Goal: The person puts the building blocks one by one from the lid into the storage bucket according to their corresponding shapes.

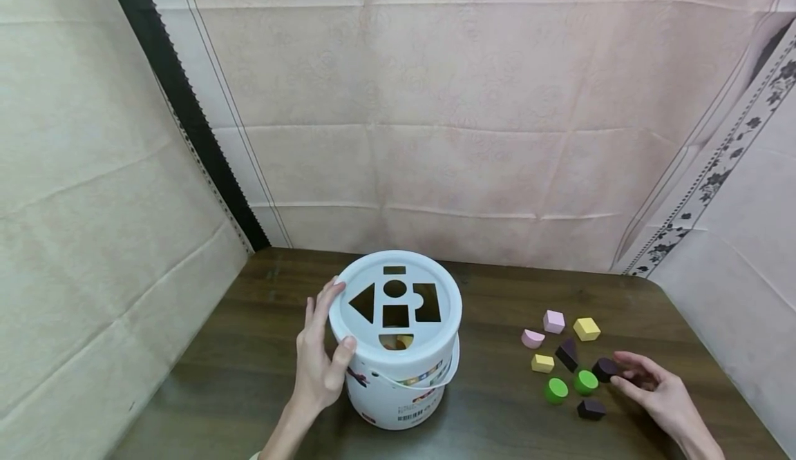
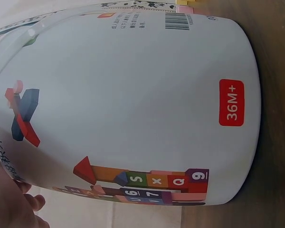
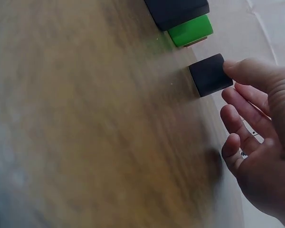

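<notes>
Right, from the head view: the right hand has thumb and fingertips on a dark block, pinching its near-right side. Just left of that pinch sits a green block, close enough to catch, so a straight lift looks safer than a sideways drag. Well to the left of the grip stands the white bucket, its pale lid cut with shaped holes. The left hand grips the rim from its left side, thumb nearer, fingers farther; light, even pressure should suit here.

Over to the left wrist: the bucket's printed wall fills the picture, with only part of the hand at the grip's edge.

Now the right wrist: thumb at one corner, index by the next, remaining fingers loosely bent and clear of the block. It's a shallow hold; squarer contact on opposite faces would resist twisting.
</notes>
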A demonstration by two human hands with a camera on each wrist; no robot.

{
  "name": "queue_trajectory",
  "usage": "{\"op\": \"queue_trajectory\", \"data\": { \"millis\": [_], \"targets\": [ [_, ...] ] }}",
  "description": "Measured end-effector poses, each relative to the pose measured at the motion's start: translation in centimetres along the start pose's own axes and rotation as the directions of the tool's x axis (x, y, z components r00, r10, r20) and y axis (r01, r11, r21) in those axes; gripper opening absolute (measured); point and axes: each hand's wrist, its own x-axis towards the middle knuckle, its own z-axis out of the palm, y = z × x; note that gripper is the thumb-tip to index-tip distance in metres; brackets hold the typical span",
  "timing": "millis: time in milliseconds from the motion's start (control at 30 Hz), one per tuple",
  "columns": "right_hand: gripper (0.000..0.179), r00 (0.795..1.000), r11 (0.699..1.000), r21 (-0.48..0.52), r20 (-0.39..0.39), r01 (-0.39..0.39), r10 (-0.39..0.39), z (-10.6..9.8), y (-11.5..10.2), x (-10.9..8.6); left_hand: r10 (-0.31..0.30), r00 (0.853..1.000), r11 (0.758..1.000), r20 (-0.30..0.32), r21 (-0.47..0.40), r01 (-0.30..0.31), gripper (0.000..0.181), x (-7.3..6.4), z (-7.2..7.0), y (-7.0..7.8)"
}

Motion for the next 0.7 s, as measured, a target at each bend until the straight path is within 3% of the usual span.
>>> {"op": "queue_trajectory", "data": {
  "millis": [433,700],
  "targets": [
    [0.043,0.998,0.999,-0.041,0.049,-0.031,0.033,0.39,-0.43,0.53,-0.014,1.0,1.0,0.0,-0.001,0.014,0.067,-0.14,0.05,0.09],
    [0.035,0.999,0.997,-0.076,0.048,-0.006,0.01,0.55,-0.52,0.73,-0.001,1.0,1.0,-0.008,0.005,0.001,0.069,0.02,0.12,-0.07]
  ]
}}
